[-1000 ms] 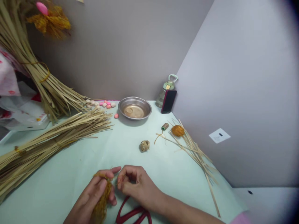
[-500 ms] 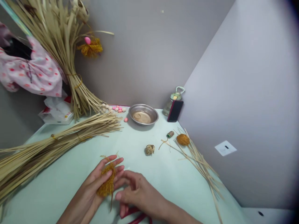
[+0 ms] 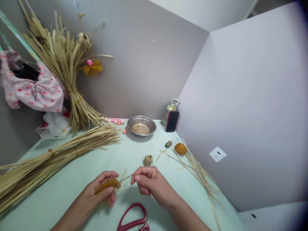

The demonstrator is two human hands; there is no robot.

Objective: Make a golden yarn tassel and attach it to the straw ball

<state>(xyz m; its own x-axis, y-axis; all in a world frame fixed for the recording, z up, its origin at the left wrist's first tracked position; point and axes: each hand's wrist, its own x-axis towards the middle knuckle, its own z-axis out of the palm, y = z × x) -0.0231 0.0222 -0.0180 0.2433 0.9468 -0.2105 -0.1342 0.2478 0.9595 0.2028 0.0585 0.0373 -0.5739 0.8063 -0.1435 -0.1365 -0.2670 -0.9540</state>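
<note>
My left hand [image 3: 102,189] is closed around a mustard-yellow yarn tassel [image 3: 108,183], fingers above and thumb below. From the tassel's right end a thin brown cord [image 3: 126,177] runs up to my right hand [image 3: 150,183], whose thumb and forefinger pinch its other end. The cord looks taut. Red-handled scissors [image 3: 133,218] lie on the table below my hands, cut off by the lower edge of the picture. Just beyond my right hand sits a small woven straw ball [image 3: 148,160].
A metal bowl [image 3: 141,134] with water stands at the back, beside pink and cream beads [image 3: 115,121]. Straw bundles [image 3: 60,157] cover the left. On the right are a thread spool [image 3: 168,144], a yarn ball [image 3: 180,148], loose straw strips [image 3: 199,173] and a phone [image 3: 172,121] against a bottle [image 3: 165,117].
My right hand has moved up and right, now drawing the cord out from the tassel. The tassel has turned from upright to sideways. More of the scissors shows.
</note>
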